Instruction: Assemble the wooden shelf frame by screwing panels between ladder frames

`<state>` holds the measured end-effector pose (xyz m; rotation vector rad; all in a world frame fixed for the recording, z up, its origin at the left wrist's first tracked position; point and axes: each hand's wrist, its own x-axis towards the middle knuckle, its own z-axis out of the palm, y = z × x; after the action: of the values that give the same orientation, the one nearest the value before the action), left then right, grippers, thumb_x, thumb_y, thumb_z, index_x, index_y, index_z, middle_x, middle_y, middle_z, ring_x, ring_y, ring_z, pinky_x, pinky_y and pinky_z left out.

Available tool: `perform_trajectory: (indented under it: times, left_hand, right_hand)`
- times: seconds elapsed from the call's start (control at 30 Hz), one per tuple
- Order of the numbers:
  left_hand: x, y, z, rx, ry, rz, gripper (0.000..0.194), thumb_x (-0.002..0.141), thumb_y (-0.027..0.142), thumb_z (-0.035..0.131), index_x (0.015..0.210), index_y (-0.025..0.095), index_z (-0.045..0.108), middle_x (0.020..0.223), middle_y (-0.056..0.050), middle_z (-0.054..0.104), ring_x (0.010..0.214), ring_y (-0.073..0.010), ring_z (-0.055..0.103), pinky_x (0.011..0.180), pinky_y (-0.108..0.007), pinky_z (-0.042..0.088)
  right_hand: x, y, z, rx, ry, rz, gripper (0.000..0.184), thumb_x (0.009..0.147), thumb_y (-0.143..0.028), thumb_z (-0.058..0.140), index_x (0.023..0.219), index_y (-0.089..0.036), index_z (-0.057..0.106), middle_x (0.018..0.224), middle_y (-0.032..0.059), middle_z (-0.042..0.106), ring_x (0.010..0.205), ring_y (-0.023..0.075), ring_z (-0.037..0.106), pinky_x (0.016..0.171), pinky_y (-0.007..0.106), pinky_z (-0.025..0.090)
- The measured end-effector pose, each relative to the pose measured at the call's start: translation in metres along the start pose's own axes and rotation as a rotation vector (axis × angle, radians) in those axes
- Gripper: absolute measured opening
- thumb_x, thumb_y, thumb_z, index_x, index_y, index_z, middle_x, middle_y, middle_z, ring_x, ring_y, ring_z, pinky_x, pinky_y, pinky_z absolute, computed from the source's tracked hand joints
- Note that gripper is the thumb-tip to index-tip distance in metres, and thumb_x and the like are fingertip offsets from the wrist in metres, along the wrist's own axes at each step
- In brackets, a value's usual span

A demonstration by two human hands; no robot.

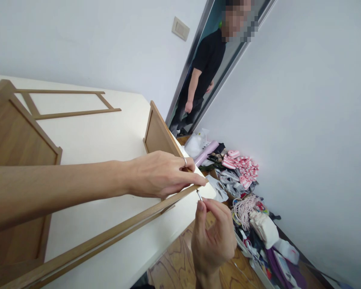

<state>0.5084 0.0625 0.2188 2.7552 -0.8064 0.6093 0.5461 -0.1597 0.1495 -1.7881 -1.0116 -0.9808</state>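
My left hand reaches across from the left, its fingers closed over the far end of a long wooden frame. This frame stands on edge along the white tabletop. Between the thumb and fingertips of my right hand is a thin metal rod, its tip at the end of the frame; whether it is a screw or a key I cannot tell. A smaller wooden panel stands upright behind my left hand, which partly hides it.
A large wooden panel is at the left, and an open rectangular wooden frame lies at the back. A person in black stands in the doorway. Bags, cloths and cords form a pile on the wooden floor by the wall.
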Motion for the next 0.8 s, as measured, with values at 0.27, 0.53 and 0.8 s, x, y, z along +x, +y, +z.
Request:
perform_trajectory:
  times: [0.27, 0.53, 0.8]
  left_hand:
    - [-0.0012, -0.001, -0.0017, -0.004, -0.006, 0.009, 0.032, 0.108, 0.026, 0.049, 0.138, 0.031, 0.061, 0.123, -0.006, 0.069, 0.082, -0.0149, 0.07, 0.068, -0.024, 0.05]
    - [-0.001, -0.0009, -0.0014, -0.013, 0.004, 0.015, 0.032, 0.108, 0.026, 0.05, 0.137, 0.03, 0.062, 0.122, -0.006, 0.07, 0.081, -0.0152, 0.071, 0.067, -0.026, 0.052]
    - [0.0001, 0.0002, -0.0025, -0.004, -0.043, -0.007, 0.034, 0.108, 0.026, 0.049, 0.139, 0.032, 0.061, 0.125, -0.006, 0.069, 0.083, -0.0157, 0.07, 0.068, -0.025, 0.05]
  right_hand:
    - [0.0, 0.0001, 0.0006, 0.046, -0.006, 0.027, 0.021, 0.093, -0.003, 0.071, 0.107, -0.019, 0.07, 0.094, 0.0038, 0.073, 0.086, 0.0156, 0.07, 0.078, 0.031, 0.061]
    - [0.001, -0.0011, 0.0003, -0.032, -0.008, -0.005, 0.019, 0.094, -0.006, 0.072, 0.105, -0.021, 0.069, 0.092, 0.0034, 0.074, 0.081, 0.0164, 0.072, 0.073, 0.033, 0.063]
    - [0.0054, -0.0028, -0.0021, -0.059, -0.041, -0.063, 0.02, 0.095, -0.005, 0.071, 0.107, -0.02, 0.069, 0.093, 0.0035, 0.074, 0.082, 0.0159, 0.072, 0.074, 0.032, 0.063]
